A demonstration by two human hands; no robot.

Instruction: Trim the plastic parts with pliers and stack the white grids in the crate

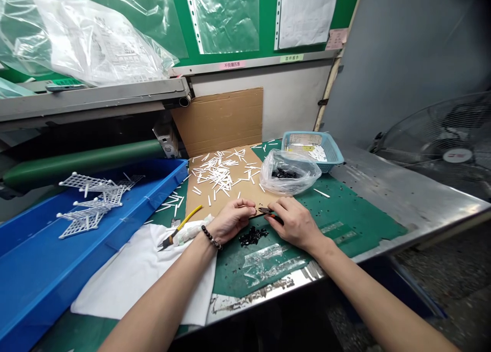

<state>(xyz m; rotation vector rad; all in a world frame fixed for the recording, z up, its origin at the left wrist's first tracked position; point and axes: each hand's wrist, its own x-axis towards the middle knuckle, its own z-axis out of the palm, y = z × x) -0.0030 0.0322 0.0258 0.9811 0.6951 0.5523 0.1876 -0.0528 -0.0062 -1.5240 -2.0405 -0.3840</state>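
Two grips: our left hand and our right hand work close together over the near edge of a cardboard sheet, almost meeting.
Right grip: clamped around the handles of small side cutters, whose dark tips point toward our left hand, with a little red showing at the handles.
Left grip: the thumb and fingertips are drawn close together at the cardboard's edge. Anything pinched there is too small to make out, so we cannot tell whether they hold something.
Step in hand: we judge this to be fine cutter work at the point where both hands meet.
Next move: we judge that it calls for the cutter tips and left fingertips to stay steady and lined up.
Just below: black plastic scraps lie on a green mat.
On the sheet: white plastic sticks lie scattered.
Further left: yellow-handled cutters rest on a white cloth, beside a blue tray holding white plastic lattices.
Further ahead: a clear bag of black pieces sits against a blue basket.
Right: a steel surface runs toward a fan.
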